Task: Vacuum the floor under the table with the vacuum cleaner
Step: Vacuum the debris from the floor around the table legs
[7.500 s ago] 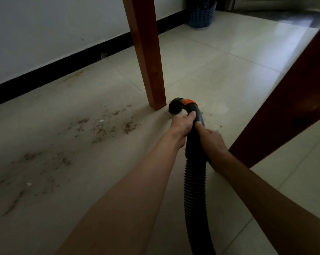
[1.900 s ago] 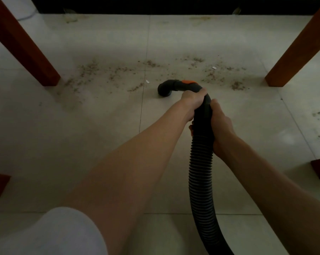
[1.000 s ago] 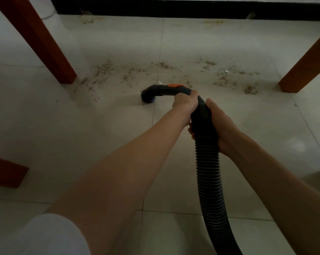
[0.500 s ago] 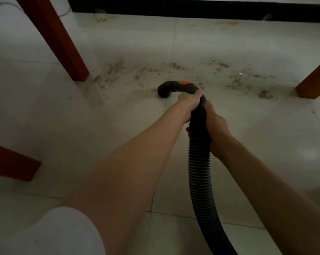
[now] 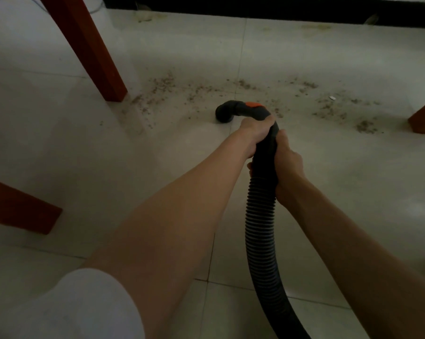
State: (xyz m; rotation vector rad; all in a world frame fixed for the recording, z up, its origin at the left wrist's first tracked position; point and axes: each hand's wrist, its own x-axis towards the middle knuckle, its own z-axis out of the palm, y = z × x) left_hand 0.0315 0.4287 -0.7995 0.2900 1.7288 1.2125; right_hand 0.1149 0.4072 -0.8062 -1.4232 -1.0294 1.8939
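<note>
Black hose [image 5: 260,216] in both hands' curled fingers (left hand [image 5: 256,133], right hand [image 5: 288,162]), nozzle [image 5: 225,115] between table legs [image 5: 89,52], amid crumbs [image 5: 329,111].

A home room — pale tiled floor [image 5: 329,179], wooden table legs [image 5: 84,45], black skirting [image 5: 255,8].

My feed is dim and murky, colours muted. Weak light falls on the tiled floor [image 5: 329,179] at right, with a faint pale sheen near the right edge. The black hose [image 5: 260,216] reads nearly featureless. Wide-angle bending tilts the table legs [image 5: 84,45] outward, and the near sleeve [image 5: 72,307] is soft and blurred.
</note>
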